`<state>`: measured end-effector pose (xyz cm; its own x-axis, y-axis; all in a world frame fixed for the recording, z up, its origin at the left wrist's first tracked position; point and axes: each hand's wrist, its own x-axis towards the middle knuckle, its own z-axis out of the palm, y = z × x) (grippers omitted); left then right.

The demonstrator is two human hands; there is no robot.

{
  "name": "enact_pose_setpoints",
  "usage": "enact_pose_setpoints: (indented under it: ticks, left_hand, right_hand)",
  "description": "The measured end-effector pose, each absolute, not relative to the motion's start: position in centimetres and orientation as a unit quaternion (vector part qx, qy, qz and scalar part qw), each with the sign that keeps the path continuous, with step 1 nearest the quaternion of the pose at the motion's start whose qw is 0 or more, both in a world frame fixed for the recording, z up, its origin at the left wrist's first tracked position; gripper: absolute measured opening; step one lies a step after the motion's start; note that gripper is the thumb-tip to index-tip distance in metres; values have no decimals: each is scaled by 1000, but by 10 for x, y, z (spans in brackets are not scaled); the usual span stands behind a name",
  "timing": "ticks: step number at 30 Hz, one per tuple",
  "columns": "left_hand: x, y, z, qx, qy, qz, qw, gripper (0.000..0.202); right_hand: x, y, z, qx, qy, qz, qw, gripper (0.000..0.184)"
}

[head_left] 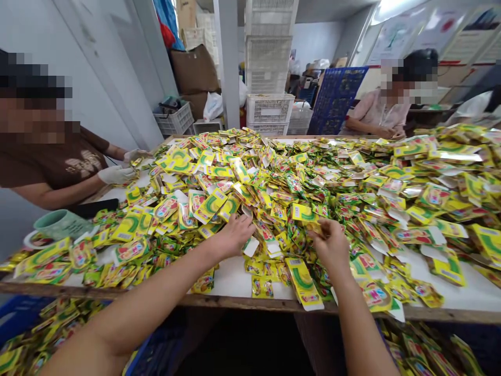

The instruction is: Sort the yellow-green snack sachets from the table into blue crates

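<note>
A big heap of yellow and green sachets covers the white table. My left hand lies on the heap near the front, fingers curled over some small sachets and a white packet edge. My right hand sits a little to the right, fingers pinched on a small yellow sachet at the edge of the heap. A long yellow sachet lies at the table's front edge between my arms.
A person in a brown shirt with white gloves works at the left side. Another person sits at the far right. A green cup stands at left. White crates are stacked behind. Blue bins with sachets sit below the table.
</note>
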<state>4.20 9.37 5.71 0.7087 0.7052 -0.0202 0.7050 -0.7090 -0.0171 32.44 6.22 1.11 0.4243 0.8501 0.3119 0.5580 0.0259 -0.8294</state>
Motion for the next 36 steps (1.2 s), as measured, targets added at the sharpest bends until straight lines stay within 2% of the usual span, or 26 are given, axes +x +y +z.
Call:
enact_pose_setpoints:
  ticks: [3,5,7,11,16,20,24,26,28,31,33,36]
  left_hand:
    - [34,64,51,-905,-417,-73,-35,39]
    - [33,43,36,-866,-474,-134,-83,36]
    - [38,26,16,-806,-543,-188,-143,33]
    - [52,10,-19,-697,-622,-296,-198,33]
    - [57,1,-25,-692,-601,-351,-194,30]
    - [42,-4,-18,-691,-551,-365,-294,29]
    - [20,-2,-16,-596,-478,-412,-498,25]
    - [13,-1,-17,-541,-448,-448,-553,32]
    - [10,-3,-18,-510,-441,-472,-568,34]
    - [8,-7,-19,-506,-461,-472,-556,28]
    - [6,-11,-17,-517,-476,-459,-543,25]
    - [-1,-17,-14,-523,-469,-450,-551,30]
  right_hand:
    - [296,34,27,-612,-436,275,600,30]
    - [262,20,34,-561,-437,332,621,28]
    - [226,10,32,-534,-493,323,606,23]
    - [186,5,11,-513,-660,238,494,13]
    - [195,11,10,-495,-768,267,307,12]
    - [198,17,24,-481,-799,294,211,18]
    - [187,19,27,-476,-776,295,291,22]
    - [179,20,26,-462,-775,272,335,15]
    - [172,21,27,-435,-806,230,330,7]
    - [165,17,31,-397,-853,208,267,17]
    - [163,10,31,-377,-858,248,247,19]
    - [162,-5,22,-432,-768,320,348,19]
